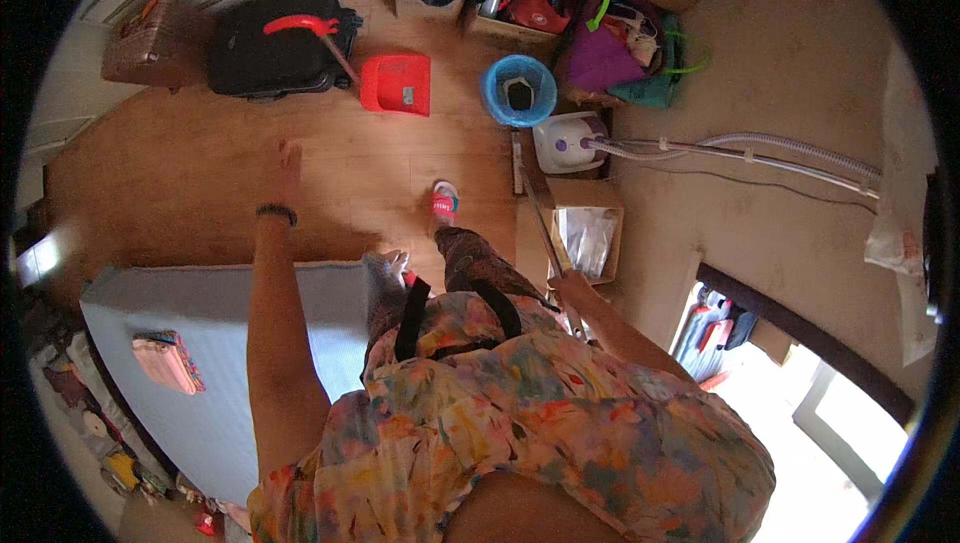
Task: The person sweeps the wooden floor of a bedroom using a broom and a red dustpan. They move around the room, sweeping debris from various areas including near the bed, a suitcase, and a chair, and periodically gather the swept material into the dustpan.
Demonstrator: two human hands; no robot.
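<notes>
It's the right hand [572, 288] wrapped round the long pole [548, 233], nearside of the blue bin [497, 101], the left hand [284, 171] blurred, seemingly spread and empty, and the red dustpan [385, 83], left of the bin, not yet in hand!

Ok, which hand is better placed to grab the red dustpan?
Left, I'd say. The left hand is blurred but looks empty, and appears closer to the dustpan. The right hand is wrapped around a long stick, so it would probably have to let go first.
</notes>
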